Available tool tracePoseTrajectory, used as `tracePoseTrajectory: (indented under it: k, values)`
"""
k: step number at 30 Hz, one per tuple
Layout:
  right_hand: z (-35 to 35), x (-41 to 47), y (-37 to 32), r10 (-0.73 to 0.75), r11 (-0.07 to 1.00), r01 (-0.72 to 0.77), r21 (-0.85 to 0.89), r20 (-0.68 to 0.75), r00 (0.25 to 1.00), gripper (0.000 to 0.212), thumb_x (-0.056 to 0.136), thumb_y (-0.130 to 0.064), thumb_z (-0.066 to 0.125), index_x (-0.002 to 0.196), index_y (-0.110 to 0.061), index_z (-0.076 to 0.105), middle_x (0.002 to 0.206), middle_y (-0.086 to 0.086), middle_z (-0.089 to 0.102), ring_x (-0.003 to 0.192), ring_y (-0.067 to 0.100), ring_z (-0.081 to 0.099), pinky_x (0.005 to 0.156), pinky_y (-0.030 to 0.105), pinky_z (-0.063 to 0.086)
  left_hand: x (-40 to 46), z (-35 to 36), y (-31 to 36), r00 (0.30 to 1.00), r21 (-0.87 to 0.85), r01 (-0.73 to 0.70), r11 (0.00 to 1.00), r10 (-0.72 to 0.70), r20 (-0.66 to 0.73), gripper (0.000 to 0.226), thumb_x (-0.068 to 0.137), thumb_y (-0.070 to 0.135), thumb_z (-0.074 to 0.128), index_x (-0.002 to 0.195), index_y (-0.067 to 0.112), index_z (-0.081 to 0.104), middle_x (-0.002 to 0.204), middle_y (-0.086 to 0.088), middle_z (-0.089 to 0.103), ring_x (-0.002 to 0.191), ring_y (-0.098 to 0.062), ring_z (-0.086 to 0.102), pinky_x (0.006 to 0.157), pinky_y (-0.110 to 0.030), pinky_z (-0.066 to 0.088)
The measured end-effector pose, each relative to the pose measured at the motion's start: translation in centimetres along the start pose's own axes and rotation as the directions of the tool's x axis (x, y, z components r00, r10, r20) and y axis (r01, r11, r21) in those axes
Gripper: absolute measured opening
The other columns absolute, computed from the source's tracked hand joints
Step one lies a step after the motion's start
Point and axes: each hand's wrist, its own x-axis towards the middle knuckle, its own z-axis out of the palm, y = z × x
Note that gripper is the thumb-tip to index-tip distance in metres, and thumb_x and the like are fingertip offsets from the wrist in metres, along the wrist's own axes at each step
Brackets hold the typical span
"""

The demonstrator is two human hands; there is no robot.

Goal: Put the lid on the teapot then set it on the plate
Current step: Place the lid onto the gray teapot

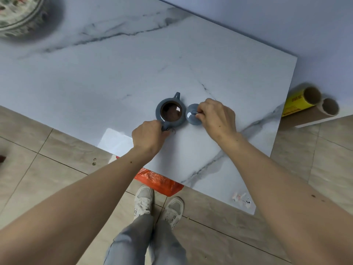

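A small blue-grey teapot [170, 113] stands open on the white marble table [133, 73], its brown inside showing and its spout pointing away from me. My left hand [149, 133] grips its handle at the near side. The matching round lid [193, 116] lies on the table just right of the pot. My right hand [217, 116] pinches the lid's knob with its fingertips. A patterned plate [17, 14] sits at the table's far left corner, cut off by the frame edge.
Two cardboard tubes [313, 104], one with a yellow label, lie past the table's right edge. An orange plastic bag [158, 181] pokes out under the near edge. My feet stand on the tiled floor [57, 150] below.
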Motion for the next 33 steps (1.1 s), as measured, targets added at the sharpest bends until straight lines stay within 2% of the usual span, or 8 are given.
tracePoseTrajectory:
  k: [4,9,12,16,22,30,33]
  values:
    - [-0.2,1.7,-3.0,-0.076,0.997,0.077,0.013,-0.056,0.996,0.017,0.091,-0.025,0.060,0.096,-0.011,0.068,0.099,0.006,0.065,0.091,0.029,0.061,0.062,0.030,0.035,-0.1,0.3,-0.3,1.000,-0.025,0.004,1.000,-0.005,-0.008,0.033,0.087,0.047,0.059,0.071,0.018,0.054,0.075,-0.008,0.067,0.065,-0.029,0.052,0.051,-0.028,0.031]
    - [0.6,2.8,-5.3,-0.130,0.991,0.130,-0.017,-0.025,0.991,0.021,0.093,-0.028,0.059,0.095,-0.010,0.068,0.099,0.006,0.065,0.091,0.028,0.061,0.061,0.031,0.037,-0.3,0.6,-0.3,0.998,-0.107,0.055,0.993,-0.056,-0.011,0.033,0.087,0.049,0.058,0.081,0.017,0.065,0.075,-0.004,0.067,0.070,-0.029,0.058,0.054,-0.030,0.034]
    - [1.0,3.1,-5.8,-0.141,0.989,0.141,-0.034,0.009,0.990,0.020,0.094,-0.026,0.057,0.098,-0.010,0.068,0.102,0.005,0.065,0.092,0.028,0.061,0.062,0.031,0.038,-0.5,0.7,-0.4,0.997,-0.155,0.075,0.985,-0.079,-0.019,0.031,0.087,0.048,0.058,0.083,0.019,0.067,0.077,-0.003,0.069,0.067,-0.024,0.052,0.054,-0.029,0.033]
    - [1.4,3.3,-5.8,-0.139,0.989,0.141,-0.051,0.038,0.990,0.017,0.093,-0.023,0.058,0.100,-0.010,0.068,0.104,0.006,0.064,0.095,0.029,0.061,0.063,0.030,0.036,-0.5,0.7,-0.4,0.996,-0.179,0.084,0.980,-0.088,-0.017,0.035,0.085,0.051,0.059,0.078,0.017,0.067,0.073,-0.004,0.070,0.064,-0.025,0.052,0.048,-0.026,0.027]
    - [1.7,3.3,-5.9,-0.122,0.991,0.125,-0.054,0.049,0.991,0.014,0.092,-0.019,0.060,0.100,-0.010,0.068,0.106,0.006,0.064,0.096,0.029,0.062,0.065,0.033,0.043,-0.6,0.6,-0.4,0.995,-0.228,0.088,0.970,-0.096,-0.027,0.035,0.084,0.052,0.061,0.078,0.017,0.067,0.072,-0.004,0.069,0.062,-0.025,0.050,0.045,-0.024,0.024]
    - [1.8,3.4,-6.0,-0.103,0.994,0.105,-0.034,0.057,0.993,0.016,0.093,-0.019,0.058,0.101,-0.008,0.067,0.105,0.006,0.065,0.094,0.029,0.062,0.067,0.035,0.050,-0.9,0.4,-0.5,0.996,-0.404,0.091,0.910,-0.078,0.049,0.028,0.086,0.043,0.063,0.081,0.016,0.062,0.077,-0.003,0.068,0.072,-0.024,0.059,0.048,-0.024,0.034]
    - [1.7,3.3,-5.9,-0.085,0.996,0.085,0.003,0.061,0.994,0.017,0.093,-0.021,0.057,0.100,-0.008,0.066,0.104,0.006,0.065,0.093,0.028,0.061,0.069,0.036,0.053,-0.9,0.2,-0.1,0.990,-0.485,0.125,0.866,-0.077,0.119,0.019,0.088,0.035,0.061,0.085,0.016,0.058,0.083,-0.007,0.071,0.078,-0.028,0.065,0.063,-0.036,0.051]
